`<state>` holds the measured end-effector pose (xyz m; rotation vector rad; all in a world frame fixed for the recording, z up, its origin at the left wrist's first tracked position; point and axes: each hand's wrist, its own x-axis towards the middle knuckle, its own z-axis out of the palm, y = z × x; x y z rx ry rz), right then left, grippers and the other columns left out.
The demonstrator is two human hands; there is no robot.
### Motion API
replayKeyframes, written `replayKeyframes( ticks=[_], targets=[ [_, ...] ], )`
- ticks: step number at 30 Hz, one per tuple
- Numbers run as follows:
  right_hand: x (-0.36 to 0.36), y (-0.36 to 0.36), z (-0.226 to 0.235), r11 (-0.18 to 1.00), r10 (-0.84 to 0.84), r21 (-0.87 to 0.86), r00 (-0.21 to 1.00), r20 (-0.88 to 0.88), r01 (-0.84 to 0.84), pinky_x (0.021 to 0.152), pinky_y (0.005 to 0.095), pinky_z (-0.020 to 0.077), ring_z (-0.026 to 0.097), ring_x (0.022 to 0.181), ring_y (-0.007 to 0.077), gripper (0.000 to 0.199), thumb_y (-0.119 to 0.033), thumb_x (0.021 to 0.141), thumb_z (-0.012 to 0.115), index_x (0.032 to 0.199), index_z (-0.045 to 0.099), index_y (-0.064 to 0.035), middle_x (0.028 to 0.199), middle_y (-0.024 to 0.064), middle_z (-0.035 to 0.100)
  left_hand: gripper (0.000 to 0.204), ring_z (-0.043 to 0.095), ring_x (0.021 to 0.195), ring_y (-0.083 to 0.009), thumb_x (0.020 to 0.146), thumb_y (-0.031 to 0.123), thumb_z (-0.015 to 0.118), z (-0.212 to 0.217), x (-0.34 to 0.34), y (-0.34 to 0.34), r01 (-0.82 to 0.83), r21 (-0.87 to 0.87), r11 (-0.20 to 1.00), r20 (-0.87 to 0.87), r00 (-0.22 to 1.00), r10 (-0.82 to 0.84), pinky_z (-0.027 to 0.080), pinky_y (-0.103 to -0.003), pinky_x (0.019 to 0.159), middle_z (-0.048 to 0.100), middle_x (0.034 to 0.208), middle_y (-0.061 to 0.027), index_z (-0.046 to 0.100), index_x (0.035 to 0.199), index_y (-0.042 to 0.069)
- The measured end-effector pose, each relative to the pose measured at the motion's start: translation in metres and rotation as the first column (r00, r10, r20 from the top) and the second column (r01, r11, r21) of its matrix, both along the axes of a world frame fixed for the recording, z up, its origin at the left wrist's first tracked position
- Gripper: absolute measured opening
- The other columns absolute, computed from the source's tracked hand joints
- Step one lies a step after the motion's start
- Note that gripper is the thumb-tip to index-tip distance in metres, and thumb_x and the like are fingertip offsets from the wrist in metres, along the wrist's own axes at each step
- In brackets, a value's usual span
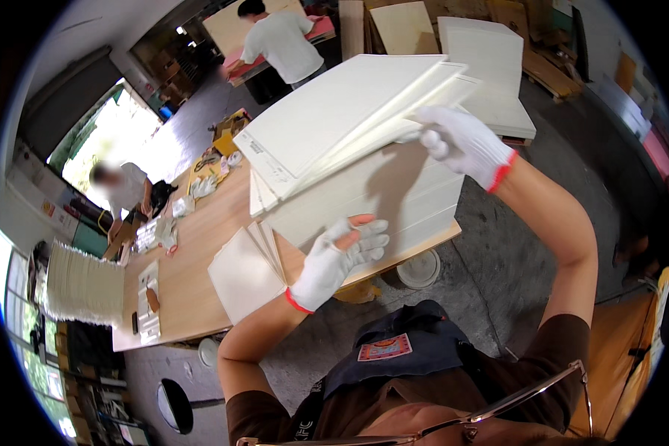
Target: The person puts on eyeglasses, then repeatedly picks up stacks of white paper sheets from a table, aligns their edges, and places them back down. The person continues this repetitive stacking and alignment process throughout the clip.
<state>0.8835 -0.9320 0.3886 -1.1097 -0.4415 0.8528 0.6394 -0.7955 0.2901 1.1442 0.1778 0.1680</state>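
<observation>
A tall stack of white boards (416,197) stands on the table in front of me, with several large white sheets (342,111) fanned out on top. My right hand (461,141), in a white knit glove with a red cuff, is at the right edge of these sheets. Its fingers are curled; what they hold, if anything, is hard to make out. Near the stack's front face is my left hand (338,256), gloved alike with bare thumb and fingertip, its fingers apart and nothing in them. Smaller white boards (245,271) lie fanned left of it.
The wooden table (189,282) bears bagged items and a yellow box (230,132). A thick stack of boards (85,282) is at its far left. Two people work beyond, one at a red-topped table. More white boards (483,67) stand back right; a white bucket (418,269) is below.
</observation>
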Motion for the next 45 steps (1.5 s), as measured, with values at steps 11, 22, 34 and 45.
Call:
replayKeyframes(
  ticks=[11,22,34,45],
  targets=[
    [-0.015,-0.147,-0.024,0.980,-0.080,-0.124,0.873,0.480,0.157,0.036,0.0224,0.0308,0.040,0.036,0.0101,0.032,-0.019,0.103,0.047,0.109,0.065,0.0065,0.058,0.0017,0.050,0.065,0.065,0.116,-0.0316,0.102,0.051,0.051,0.027,-0.062,0.032,-0.317,-0.412,0.854,-0.187,0.947,0.261,0.056,-0.048,0.095,0.058,0.136,-0.0173,0.042,0.144,0.003],
    [-0.054,-0.056,0.000,0.994,-0.039,-0.072,0.877,0.479,0.084,0.037,0.0252,0.0357,0.050,0.040,0.0133,0.032,-0.024,0.102,0.052,0.113,0.061,0.0043,0.077,0.0098,0.066,0.049,0.061,0.122,-0.0296,0.090,0.009,0.069,-0.039,-0.130,0.028,-0.430,-0.311,0.848,0.188,0.847,0.498,0.054,-0.045,0.099,0.061,0.129,-0.0178,0.051,0.135,-0.002],
    [-0.130,0.011,0.001,0.963,0.221,-0.070,0.618,0.754,-0.260,0.074,0.0258,0.0539,0.064,0.077,0.0109,0.065,-0.016,0.098,0.054,0.156,0.029,-0.0024,0.116,0.0145,0.069,0.040,0.062,0.115,-0.0280,0.094,0.014,0.065,-0.126,-0.221,0.091,-0.854,-0.370,0.365,0.309,0.258,0.916,0.051,-0.045,0.101,0.063,0.124,-0.0104,0.055,0.131,0.003],
    [-0.126,-0.033,-0.038,0.982,0.101,-0.184,0.731,0.675,0.034,0.068,0.0241,0.0538,0.063,0.074,0.0099,0.060,-0.010,0.095,0.051,0.153,0.038,-0.0023,0.110,0.0110,0.070,0.025,0.065,0.106,-0.0230,0.096,0.012,0.067,-0.353,-0.223,0.169,-0.864,-0.498,-0.077,-0.358,0.124,0.925,0.055,-0.033,0.089,0.066,0.114,-0.0094,0.060,0.117,0.002]
  ],
)
